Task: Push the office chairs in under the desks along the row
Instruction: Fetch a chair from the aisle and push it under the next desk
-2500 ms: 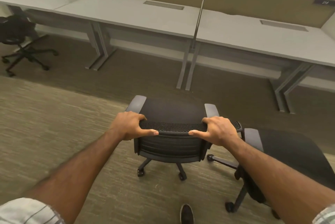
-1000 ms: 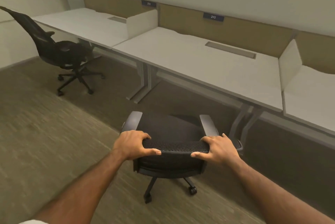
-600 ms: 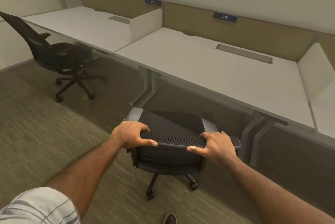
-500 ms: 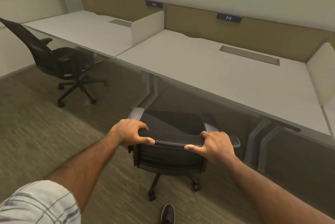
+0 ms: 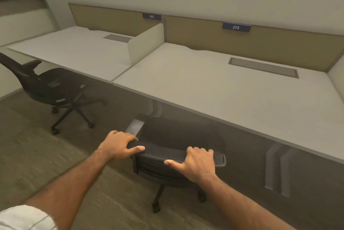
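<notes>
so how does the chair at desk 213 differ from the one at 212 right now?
The chair at 213 is held at its backrest top by the left hand and right hand; the chair at 212 stands untouched. The chair at 213 has its seat already under the desk 213; the chair at 212 sits mostly clear of the desk 212, turned sideways. Both are black, on castors.

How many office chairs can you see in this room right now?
2. One chair sits partly under desk 213, both hands gripping its backrest top. The other chair stands at far left, by desk 212. More may sit outside the frame.
</notes>
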Available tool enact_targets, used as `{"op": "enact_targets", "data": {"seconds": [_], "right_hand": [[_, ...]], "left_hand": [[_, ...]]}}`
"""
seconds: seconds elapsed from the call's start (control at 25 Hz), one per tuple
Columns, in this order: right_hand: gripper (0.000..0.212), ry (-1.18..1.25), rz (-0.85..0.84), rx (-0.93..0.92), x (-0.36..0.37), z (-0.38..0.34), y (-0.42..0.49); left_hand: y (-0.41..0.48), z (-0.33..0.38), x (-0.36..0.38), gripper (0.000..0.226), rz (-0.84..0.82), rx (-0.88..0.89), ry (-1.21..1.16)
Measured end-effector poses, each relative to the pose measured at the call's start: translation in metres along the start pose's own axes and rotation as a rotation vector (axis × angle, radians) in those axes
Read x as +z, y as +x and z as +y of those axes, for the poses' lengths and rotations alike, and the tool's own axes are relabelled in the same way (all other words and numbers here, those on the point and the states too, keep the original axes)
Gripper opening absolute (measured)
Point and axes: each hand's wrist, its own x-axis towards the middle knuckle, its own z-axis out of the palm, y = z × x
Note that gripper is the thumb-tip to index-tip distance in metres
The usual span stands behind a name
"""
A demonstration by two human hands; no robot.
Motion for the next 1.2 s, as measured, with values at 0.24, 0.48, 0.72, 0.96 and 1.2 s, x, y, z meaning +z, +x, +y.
{"op": "enact_targets", "data": {"seconds": [0.24,0.48,0.72,0.96,1.2], "right_hand": [[0.100,0.045,-0.008,0.059,-0.005,-0.054,0.054],[0.096,0.068,-0.001,0.164,-0.007,-0.105,0.094],[0.093,0.051,0.036,0.224,-0.006,-0.138,0.128],[0.089,0.063,0.046,0.278,-0.006,-0.157,0.142],[0.088,0.066,0.074,0.308,0.000,-0.165,0.137]], "left_hand": [[0.055,-0.075,-0.003,0.107,0.125,0.060,0.002],[0.104,-0.138,-0.006,0.105,0.139,0.170,-0.008],[0.137,-0.179,-0.015,0.106,0.096,0.235,-0.013],[0.158,-0.204,-0.012,0.097,0.145,0.290,0.000],[0.155,-0.208,-0.013,0.098,0.086,0.298,-0.002]]}}
